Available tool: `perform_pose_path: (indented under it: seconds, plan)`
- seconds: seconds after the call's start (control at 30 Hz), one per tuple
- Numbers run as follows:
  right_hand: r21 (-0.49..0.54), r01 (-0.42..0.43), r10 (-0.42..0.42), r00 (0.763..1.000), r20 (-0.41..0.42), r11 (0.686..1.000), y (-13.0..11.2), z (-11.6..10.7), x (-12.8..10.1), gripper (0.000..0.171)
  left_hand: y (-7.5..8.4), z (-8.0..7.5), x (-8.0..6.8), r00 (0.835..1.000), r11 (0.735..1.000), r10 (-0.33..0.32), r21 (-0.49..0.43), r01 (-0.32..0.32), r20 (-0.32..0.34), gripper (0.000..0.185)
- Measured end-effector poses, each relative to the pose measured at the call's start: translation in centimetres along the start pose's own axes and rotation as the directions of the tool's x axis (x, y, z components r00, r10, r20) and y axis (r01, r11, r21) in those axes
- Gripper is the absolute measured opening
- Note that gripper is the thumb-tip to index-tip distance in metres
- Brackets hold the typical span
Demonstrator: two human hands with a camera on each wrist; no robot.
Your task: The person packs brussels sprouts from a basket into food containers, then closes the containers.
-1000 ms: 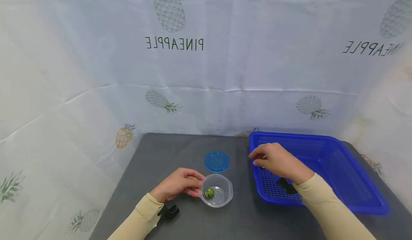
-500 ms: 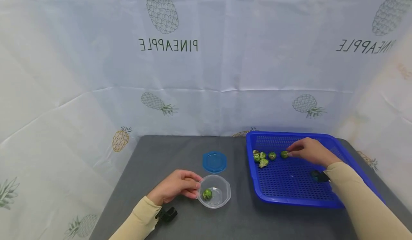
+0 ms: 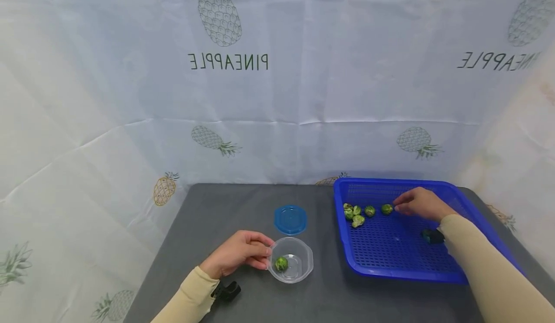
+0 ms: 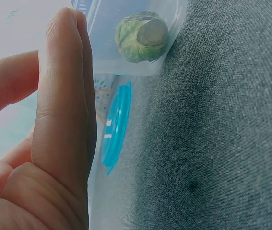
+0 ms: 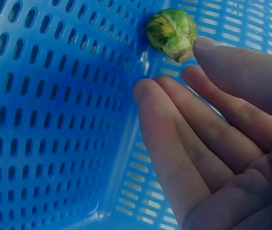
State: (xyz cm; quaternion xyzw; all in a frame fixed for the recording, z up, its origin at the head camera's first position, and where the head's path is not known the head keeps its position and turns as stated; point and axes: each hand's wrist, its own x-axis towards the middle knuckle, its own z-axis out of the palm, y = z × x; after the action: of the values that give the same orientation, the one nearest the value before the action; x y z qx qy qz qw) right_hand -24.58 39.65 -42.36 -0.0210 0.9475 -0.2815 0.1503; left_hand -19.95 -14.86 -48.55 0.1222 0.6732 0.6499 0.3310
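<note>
My left hand [image 3: 244, 253] pinches the left rim of a small clear plastic container [image 3: 302, 266], with the thumb along the near side. Inside the container lies one Brussels sprout [image 3: 281, 264], its cut stem end showing in the left wrist view [image 4: 152, 33]. At the right, my right hand [image 3: 418, 203] is inside a blue plastic basket [image 3: 405, 275], fingers slightly bent and nothing between them. Just left of its fingertips a single Brussels sprout [image 3: 387, 209] lies on the basket floor; in the right wrist view the thumb tip is right at this sprout [image 5: 171, 34].
Several more Brussels sprouts [image 3: 357, 220] lie in the basket's left part. Behind the container, a round blue lid [image 3: 290, 219] rests on the grey table [image 3: 234, 207]. A pineapple-print curtain [image 3: 277, 92] hangs behind the table.
My right hand has moved right from over the basket's left side to the single sprout, uncovering the other sprouts. The left hand stays at the container.
</note>
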Motion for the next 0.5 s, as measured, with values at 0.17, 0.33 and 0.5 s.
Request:
perform_pose_path:
  seconds: [0.17, 0.33, 0.5]
  plan:
    - [-0.017, -0.002, 0.002, 1.0, -0.023, 1.0, 0.1, 0.4, 0.6, 0.037, -0.1, -0.1, 0.2, 1.0, 1.0, 0.012, -0.003, -0.012, 0.01, 0.039]
    - [-0.008, -0.032, 0.032, 0.999, -0.041, 0.999, -0.1, 0.7, 1.3, 0.034, 0.1, 0.0, 0.1, 1.0, 1.0, 0.014, -0.006, -0.014, 0.011, 0.039]
    - [0.027, -0.052, 0.054, 0.998, -0.046, 0.998, 0.1, 1.0, 1.7, 0.031, 0.0, -0.1, 0.1, 1.0, 1.0, 0.016, -0.01, -0.016, 0.014, 0.039]
